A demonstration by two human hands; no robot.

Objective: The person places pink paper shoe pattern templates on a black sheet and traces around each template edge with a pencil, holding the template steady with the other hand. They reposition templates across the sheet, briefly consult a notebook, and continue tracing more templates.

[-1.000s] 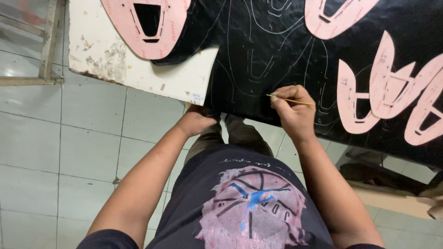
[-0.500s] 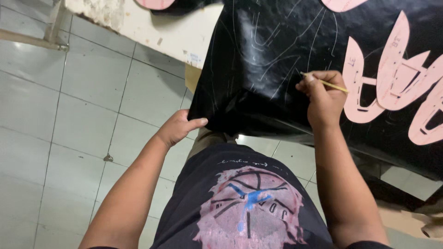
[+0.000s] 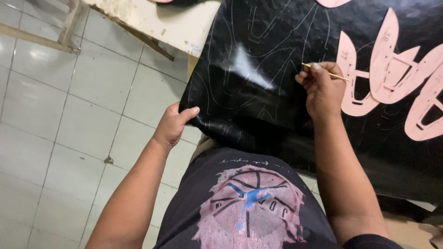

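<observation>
I see the glossy black leather sheet (image 3: 258, 87) draped over the table edge at centre frame, my left hand (image 3: 171, 125) gripping its lower-left corner, my right hand (image 3: 323, 87) pinching a thin yellow marking stick (image 3: 323, 72) beside pink paper patterns (image 3: 392, 74).

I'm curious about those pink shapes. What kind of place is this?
Probably a shoe or leather workshop: pink card patterns lie on a black leather sheet marked with traced outlines, and the right hand holds a thin marking tool.
</observation>
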